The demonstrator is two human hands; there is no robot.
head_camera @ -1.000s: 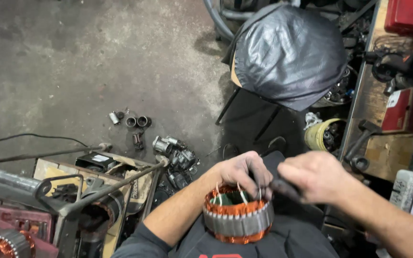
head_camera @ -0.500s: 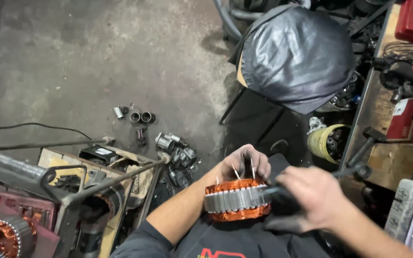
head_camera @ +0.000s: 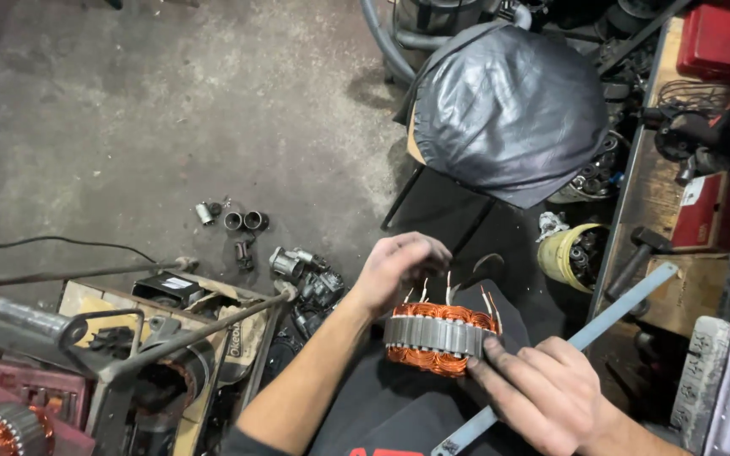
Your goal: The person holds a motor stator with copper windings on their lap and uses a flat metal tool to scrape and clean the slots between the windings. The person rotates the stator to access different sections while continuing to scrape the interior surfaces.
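Stator (head_camera: 439,336) w/ copper windings btwn both hands: left hand (head_camera: 394,268) curled on top (far side), right hand (head_camera: 542,390) pinching rim.

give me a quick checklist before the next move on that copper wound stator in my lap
1. Left hand on the stator: ok, fingers curl over its far rim near the upright wire leads.
2. Right hand steadying it: ok, fingertips press the near side of the steel ring.
3. Stator seated: ok, it rests on the dark cloth over the lap, roughly level.
4. Wire leads free: ok, they stand clear above the copper winding.
5. Flat metal bar: cannot tell whether the right hand grips it; it runs under that hand.
6. Winding damage: cannot tell, too small to judge.
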